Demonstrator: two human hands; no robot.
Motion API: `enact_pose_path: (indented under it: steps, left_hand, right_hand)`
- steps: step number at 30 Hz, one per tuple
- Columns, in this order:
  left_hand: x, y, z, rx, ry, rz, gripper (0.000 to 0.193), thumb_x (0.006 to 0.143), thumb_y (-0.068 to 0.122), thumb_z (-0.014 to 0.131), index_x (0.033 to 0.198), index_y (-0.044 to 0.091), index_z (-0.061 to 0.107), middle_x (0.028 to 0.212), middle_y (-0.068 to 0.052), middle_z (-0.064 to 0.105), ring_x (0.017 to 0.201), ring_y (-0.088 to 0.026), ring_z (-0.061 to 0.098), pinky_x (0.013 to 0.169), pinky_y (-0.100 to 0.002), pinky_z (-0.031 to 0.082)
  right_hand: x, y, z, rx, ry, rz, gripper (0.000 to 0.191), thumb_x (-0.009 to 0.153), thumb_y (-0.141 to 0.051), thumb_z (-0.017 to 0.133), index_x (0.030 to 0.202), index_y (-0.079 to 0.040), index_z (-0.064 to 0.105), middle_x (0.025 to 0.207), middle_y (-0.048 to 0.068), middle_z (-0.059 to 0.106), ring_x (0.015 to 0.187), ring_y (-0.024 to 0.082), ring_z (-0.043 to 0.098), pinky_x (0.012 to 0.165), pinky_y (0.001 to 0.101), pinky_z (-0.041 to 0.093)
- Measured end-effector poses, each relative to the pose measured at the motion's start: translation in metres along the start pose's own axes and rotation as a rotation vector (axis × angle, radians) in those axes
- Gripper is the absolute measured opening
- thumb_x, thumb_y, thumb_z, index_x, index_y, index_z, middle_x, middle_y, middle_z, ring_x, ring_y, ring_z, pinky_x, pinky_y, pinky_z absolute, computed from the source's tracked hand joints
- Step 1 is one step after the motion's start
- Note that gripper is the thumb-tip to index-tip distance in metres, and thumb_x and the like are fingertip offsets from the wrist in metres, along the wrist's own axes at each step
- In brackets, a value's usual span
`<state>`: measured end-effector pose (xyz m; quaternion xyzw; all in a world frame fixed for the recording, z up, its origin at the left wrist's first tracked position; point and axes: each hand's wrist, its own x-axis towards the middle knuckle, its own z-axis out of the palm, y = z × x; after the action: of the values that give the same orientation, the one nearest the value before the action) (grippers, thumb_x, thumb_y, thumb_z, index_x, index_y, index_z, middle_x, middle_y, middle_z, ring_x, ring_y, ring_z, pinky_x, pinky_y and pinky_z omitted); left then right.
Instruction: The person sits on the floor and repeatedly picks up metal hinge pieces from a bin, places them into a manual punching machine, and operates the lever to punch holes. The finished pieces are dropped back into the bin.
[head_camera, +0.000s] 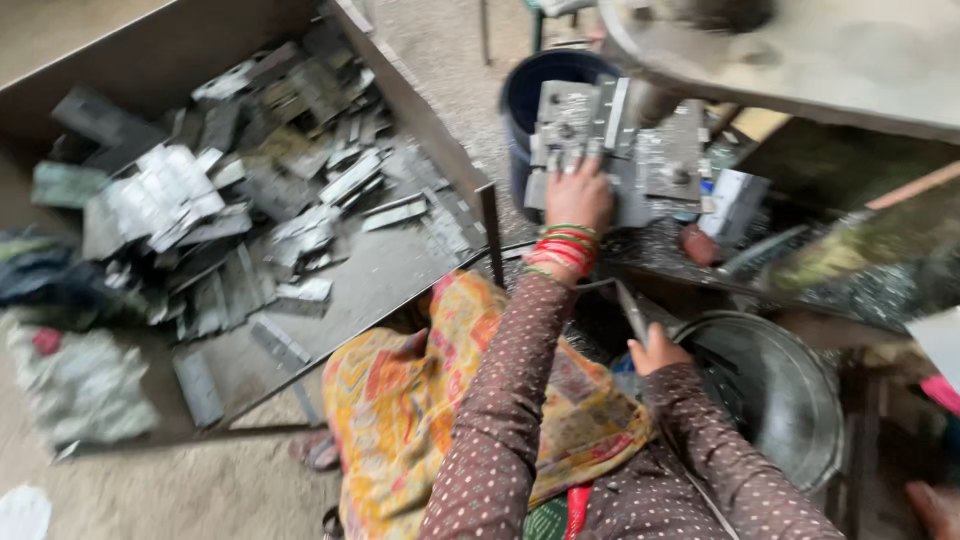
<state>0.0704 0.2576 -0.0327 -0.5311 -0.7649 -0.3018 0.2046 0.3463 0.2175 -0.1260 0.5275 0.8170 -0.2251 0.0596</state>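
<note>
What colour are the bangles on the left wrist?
Red and green bangles, seen in the head view.

Soft even daylight, heavy motion blur throughout.

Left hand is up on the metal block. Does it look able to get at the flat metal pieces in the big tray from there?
Probably yes. The left hand rests on the grey metal block, and the tray of flat metal pieces lies just to its left. Only the tray's low wall stands between; the right hand is elsewhere.
</note>
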Motion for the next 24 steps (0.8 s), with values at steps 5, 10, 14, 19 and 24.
enact_pose_path:
  steps: [5,10,14,19,24]
  left_hand:
    - [-0.018,-0.015,-0.010,-0.193,0.010,-0.070,0.022,0.087,0.022,0.062,0.105,0.011,0.067,0.115,-0.007,0.068,0.090,-0.028,0.072,0.084,-0.044,0.057]
    - [-0.096,-0.092,-0.063,-0.031,0.206,-0.337,0.035,0.091,0.019,0.060,0.126,0.015,0.064,0.126,-0.007,0.064,0.109,-0.028,0.068,0.093,-0.046,0.056]
    - [-0.163,-0.208,-0.117,0.315,0.035,-0.864,0.025,0.096,0.020,0.062,0.120,0.015,0.065,0.129,-0.013,0.063,0.107,-0.033,0.067,0.090,-0.052,0.053]
    - [-0.229,-0.296,-0.166,0.665,-0.038,-1.385,0.048,0.087,0.029,0.062,0.134,0.017,0.060,0.136,-0.013,0.059,0.112,-0.032,0.067,0.113,-0.067,0.031]
    - [-0.256,-0.317,-0.183,0.725,-0.046,-1.689,0.041,0.097,0.024,0.052,0.138,0.015,0.053,0.128,-0.018,0.057,0.103,-0.033,0.068,0.102,-0.061,0.041]
  right_hand:
    - [0.020,0.005,-0.002,-0.003,0.186,-0.199,0.065,0.086,-0.049,0.071,0.128,-0.002,0.054,0.102,0.027,0.069,0.086,0.051,0.068,0.071,0.0605,0.051]
    - [0.058,0.029,-0.042,0.041,-0.136,-0.048,0.052,0.093,-0.039,0.081,0.100,0.007,0.059,0.062,0.021,0.062,0.058,0.037,0.065,0.054,0.0512,0.051]
    - [0.103,0.038,-0.079,0.013,-0.283,-0.144,0.044,0.095,-0.036,0.076,0.090,0.006,0.067,0.053,0.017,0.059,0.046,0.031,0.060,0.046,0.0465,0.047]
    - [0.144,0.046,-0.090,0.013,-0.443,-0.254,0.038,0.089,-0.030,0.078,0.083,0.007,0.067,0.053,0.019,0.059,0.043,0.028,0.062,0.045,0.0433,0.050]
    - [0.149,0.065,-0.085,-0.006,-0.327,-0.243,0.035,0.089,-0.022,0.081,0.081,0.009,0.068,0.052,0.020,0.061,0.040,0.027,0.061,0.047,0.0427,0.047]
